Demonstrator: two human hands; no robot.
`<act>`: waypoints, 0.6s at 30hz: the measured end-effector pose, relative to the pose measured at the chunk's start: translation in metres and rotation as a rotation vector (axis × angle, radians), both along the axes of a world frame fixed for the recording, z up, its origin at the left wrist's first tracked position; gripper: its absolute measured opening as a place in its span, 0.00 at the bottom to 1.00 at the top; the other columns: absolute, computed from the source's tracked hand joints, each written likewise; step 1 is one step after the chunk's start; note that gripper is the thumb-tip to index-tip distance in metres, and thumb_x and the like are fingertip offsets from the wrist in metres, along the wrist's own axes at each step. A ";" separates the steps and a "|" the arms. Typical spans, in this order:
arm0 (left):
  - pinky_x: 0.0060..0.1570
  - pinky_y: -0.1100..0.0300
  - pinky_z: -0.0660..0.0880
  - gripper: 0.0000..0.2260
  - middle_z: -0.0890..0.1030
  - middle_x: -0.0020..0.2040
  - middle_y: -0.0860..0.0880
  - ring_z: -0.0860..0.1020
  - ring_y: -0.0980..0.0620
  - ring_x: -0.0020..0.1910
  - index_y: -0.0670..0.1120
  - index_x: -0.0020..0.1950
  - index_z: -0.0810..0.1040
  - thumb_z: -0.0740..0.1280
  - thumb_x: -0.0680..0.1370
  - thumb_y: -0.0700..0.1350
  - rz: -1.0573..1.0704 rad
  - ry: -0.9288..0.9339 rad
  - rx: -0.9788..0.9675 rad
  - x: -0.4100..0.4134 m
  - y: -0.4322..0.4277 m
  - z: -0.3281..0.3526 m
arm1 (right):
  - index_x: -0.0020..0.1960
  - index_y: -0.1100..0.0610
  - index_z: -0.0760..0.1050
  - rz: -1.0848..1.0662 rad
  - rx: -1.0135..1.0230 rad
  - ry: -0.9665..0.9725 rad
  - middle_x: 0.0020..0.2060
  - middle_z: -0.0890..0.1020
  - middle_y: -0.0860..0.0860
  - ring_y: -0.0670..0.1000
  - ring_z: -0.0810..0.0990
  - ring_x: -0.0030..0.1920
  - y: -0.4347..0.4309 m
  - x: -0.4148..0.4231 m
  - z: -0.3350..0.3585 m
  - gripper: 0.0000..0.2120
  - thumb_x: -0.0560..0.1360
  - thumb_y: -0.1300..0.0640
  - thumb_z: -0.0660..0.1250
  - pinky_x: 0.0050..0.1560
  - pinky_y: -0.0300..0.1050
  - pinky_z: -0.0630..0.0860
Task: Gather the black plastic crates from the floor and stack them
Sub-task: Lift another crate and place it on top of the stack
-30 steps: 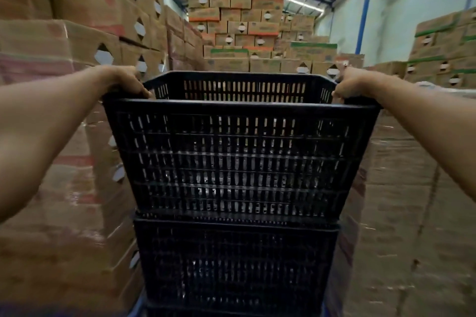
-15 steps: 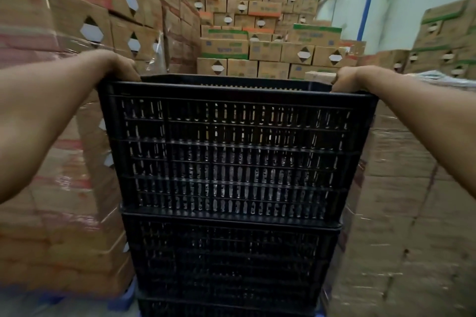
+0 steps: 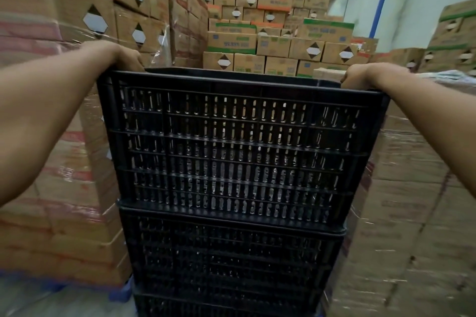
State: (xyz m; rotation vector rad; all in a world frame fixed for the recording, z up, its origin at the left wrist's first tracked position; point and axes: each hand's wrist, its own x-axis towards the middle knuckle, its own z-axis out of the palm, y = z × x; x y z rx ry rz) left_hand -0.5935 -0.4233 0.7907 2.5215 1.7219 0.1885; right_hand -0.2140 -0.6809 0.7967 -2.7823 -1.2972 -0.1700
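A black slotted plastic crate (image 3: 237, 149) sits on top of a stack, right in front of me at chest height. Under it is a second black crate (image 3: 231, 252), and the rim of a third one (image 3: 226, 306) shows at the bottom edge. My left hand (image 3: 123, 56) grips the top crate's left rim. The right rim of that crate is held by my right hand (image 3: 360, 77). Both forearms reach in from the sides. The crate's inside is hidden from this angle.
Shrink-wrapped cardboard boxes (image 3: 51, 136) rise on a blue pallet (image 3: 121, 293) close on the left. More wrapped boxes (image 3: 412, 213) stand tight on the right. Tall stacks of cartons (image 3: 257, 20) fill the aisle ahead. A strip of grey floor (image 3: 51, 304) shows at the lower left.
The view has dropped, so the top crate's open inside is no longer seen and its rim looks level. Both hands keep the same grip on the rim.
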 end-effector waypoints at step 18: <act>0.53 0.49 0.73 0.19 0.77 0.59 0.40 0.77 0.44 0.51 0.39 0.60 0.75 0.65 0.79 0.53 0.038 -0.104 0.002 -0.004 -0.019 -0.003 | 0.66 0.65 0.71 0.052 0.080 0.140 0.58 0.77 0.62 0.62 0.78 0.59 -0.003 0.004 0.000 0.20 0.76 0.61 0.67 0.59 0.57 0.74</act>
